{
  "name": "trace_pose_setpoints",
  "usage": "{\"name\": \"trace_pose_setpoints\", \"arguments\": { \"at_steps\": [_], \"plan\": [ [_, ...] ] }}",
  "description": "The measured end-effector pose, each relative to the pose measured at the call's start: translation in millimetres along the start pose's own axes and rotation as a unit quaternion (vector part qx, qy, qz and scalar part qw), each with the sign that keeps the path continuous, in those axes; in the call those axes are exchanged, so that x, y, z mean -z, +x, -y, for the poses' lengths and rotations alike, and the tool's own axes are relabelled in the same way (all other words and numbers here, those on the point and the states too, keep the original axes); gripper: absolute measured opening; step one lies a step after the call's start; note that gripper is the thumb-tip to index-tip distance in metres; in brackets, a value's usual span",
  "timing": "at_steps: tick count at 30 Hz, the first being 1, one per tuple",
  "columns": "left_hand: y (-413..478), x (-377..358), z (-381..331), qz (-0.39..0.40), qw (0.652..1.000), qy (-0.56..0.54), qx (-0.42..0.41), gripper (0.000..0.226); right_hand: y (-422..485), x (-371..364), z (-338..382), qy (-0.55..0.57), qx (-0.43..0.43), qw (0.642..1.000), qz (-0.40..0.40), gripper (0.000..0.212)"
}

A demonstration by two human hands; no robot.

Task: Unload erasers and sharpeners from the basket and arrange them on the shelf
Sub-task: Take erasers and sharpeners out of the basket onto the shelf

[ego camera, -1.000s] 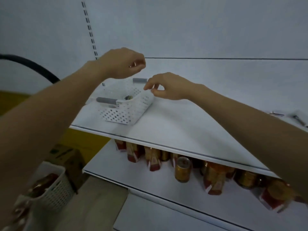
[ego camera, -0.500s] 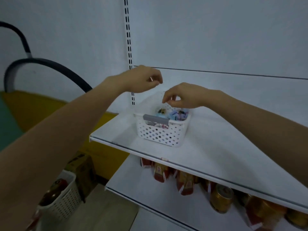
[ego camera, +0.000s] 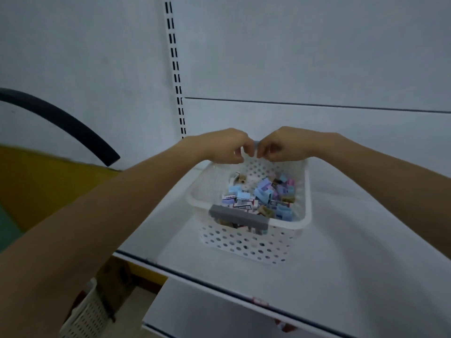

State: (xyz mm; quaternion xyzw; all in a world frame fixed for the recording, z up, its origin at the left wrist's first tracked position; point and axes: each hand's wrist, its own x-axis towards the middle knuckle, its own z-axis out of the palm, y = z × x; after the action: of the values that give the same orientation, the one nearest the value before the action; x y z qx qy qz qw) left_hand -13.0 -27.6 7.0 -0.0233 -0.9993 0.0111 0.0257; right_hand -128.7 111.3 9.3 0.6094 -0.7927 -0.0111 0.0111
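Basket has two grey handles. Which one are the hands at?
The far handle, at the back rim, barely showing between the left hand and right hand. The near handle lies untouched across the front rim.

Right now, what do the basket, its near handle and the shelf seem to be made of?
Basket: white moulded plastic, matt; round holes in its walls and a rounded rim suggest this. Near handle: grey, matt, notched edge; plastic or rubber, I cannot tell which. Shelf: probably painted sheet metal, smooth white with a thin dark front edge; laminate is possible.
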Motion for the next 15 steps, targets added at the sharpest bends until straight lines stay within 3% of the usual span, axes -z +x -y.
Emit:
{"name": "trace_pose_setpoints", "arguments": {
  "at_steps": [5,9,15],
  "plan": [
    [28.7,-10.4,5.2,0.088,0.995,0.026,-0.031,0.034,4.0,-9.1,-7.9,0.033,-0.035,0.999,0.015,0.026],
    [48.8,-25.0,4.7,0.189,0.975,0.115,-0.029,0.036,4.4,-19.1,-7.8,0.046,-0.049,0.998,0.018,0.025],
    [58.0,-34.1,1.1,0.224,0.960,0.166,-0.020,0.045,6.6,-22.8,-7.3,0.057,-0.070,0.996,0.002,0.024]
  ]
}}
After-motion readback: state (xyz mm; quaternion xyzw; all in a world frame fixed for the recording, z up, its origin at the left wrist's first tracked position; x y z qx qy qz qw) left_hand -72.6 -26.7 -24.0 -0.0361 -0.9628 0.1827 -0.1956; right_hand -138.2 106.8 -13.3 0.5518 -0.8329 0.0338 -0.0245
